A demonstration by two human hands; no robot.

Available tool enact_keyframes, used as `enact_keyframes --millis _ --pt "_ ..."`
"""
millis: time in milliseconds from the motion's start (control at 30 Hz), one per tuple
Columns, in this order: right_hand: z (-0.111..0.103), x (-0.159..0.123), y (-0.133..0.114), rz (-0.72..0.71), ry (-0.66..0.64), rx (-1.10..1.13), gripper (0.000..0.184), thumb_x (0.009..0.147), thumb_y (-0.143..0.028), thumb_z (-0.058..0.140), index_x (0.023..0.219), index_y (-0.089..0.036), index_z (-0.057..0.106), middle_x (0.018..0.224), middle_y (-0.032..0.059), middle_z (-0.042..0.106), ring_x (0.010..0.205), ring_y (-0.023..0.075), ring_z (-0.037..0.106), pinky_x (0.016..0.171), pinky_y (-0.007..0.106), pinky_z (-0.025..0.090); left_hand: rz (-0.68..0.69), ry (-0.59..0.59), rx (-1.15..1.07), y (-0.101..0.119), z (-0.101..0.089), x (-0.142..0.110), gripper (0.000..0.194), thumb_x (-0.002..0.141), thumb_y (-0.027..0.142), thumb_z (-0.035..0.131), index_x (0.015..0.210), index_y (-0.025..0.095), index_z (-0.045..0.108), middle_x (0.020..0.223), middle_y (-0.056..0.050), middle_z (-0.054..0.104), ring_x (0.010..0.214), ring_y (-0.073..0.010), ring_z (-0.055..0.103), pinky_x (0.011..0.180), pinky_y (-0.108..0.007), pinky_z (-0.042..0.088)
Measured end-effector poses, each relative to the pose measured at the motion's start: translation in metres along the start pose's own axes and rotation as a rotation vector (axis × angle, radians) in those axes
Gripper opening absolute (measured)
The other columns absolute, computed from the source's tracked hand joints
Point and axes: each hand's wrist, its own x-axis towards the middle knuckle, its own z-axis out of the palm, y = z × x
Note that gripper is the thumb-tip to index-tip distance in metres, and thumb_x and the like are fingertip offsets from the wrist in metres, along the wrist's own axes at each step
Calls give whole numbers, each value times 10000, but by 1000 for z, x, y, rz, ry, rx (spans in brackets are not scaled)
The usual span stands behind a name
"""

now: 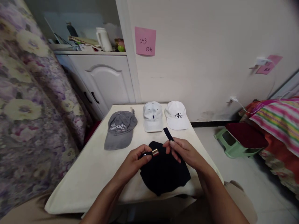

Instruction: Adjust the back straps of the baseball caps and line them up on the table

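A black cap (164,171) lies at the table's near edge, its back strap undone in two parts. Between the thumb and fingers of my left hand (137,157) is the strap end with a shiny metal buckle (155,152). My right hand (184,151) pinches the loose strap (168,134), whose free tip points up and away. Strap and buckle are apart. Beyond my hands stand a grey cap (120,132) with "Always" lettering, a pale cap (153,117) with a small dark logo, and a white cap (177,115) marked CK.
A cream cloth covers the table (86,177), which meets the wall at its far side. A floral curtain (30,109) hangs on the left, near a white cabinet (105,77). On the right, a green stool (233,143) stands by a bed (280,124).
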Motion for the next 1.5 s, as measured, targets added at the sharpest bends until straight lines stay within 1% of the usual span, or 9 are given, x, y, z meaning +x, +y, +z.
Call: enact_keyframes --millis 100,267,433,567,767,967,1100,1333,1500 --pt "-2 -4 -2 -10 43 -50 348 978 -429 439 1028 -155 648 739 -7 570 498 63 498 433 180 401 56 -30 99 8 4 -3 207 889 382 591 888 178 556 757 37 485 690 -117 419 599 -229 305" --pt "1 -11 -10 -59 76 35 303 941 -398 526 1059 -154 662 805 20 602 619 102 604 526 206 494 92 -57 133 12 10 -7 200 903 378 567 929 180 557 823 18 519 740 -133 434 640 -245 318" --pt "1 -14 -17 -71 135 24 312 970 -397 467 1049 -152 642 647 -16 611 436 61 487 427 182 380 22 -72 -5 5 11 -7 230 862 375 610 933 161 562 760 28 489 673 -117 393 593 -238 269" --pt "2 -13 -17 -59 158 -12 293 984 -394 436 1052 -177 621 542 -60 557 368 51 375 379 178 274 20 -75 -33 3 11 -7 239 824 356 658 941 154 607 784 13 531 697 -122 420 608 -235 278" --pt "4 -11 -16 -43 138 -83 301 942 -427 518 837 -177 648 513 -60 513 397 57 353 395 191 251 11 -42 -92 -4 10 -6 202 828 353 673 873 158 652 757 10 560 695 -127 455 637 -234 310" --pt "9 -13 -19 -91 123 -73 243 908 -371 574 782 -174 641 727 -8 622 525 83 469 483 208 348 72 -22 -160 -8 8 -8 145 834 308 668 869 168 680 801 -8 602 760 -151 493 706 -248 351" --pt "16 -14 -21 -127 95 -136 192 894 -316 594 777 -180 664 677 -9 620 630 126 559 594 230 418 92 -33 -193 -12 6 -9 154 838 307 663 893 166 693 840 -22 616 796 -162 509 728 -252 362" --pt "28 -13 -19 -97 95 -161 118 834 -289 672 777 -191 705 739 0 694 697 151 622 657 250 459 114 -47 -272 -24 4 -9 167 834 325 673 865 162 688 793 -11 580 746 -140 481 692 -242 352" --pt "30 -14 -22 -120 122 -226 115 831 -246 651 735 -187 674 693 -11 672 655 140 601 625 246 439 107 -29 -251 -23 4 -9 196 823 351 683 863 159 689 778 -12 566 724 -138 468 671 -243 346"
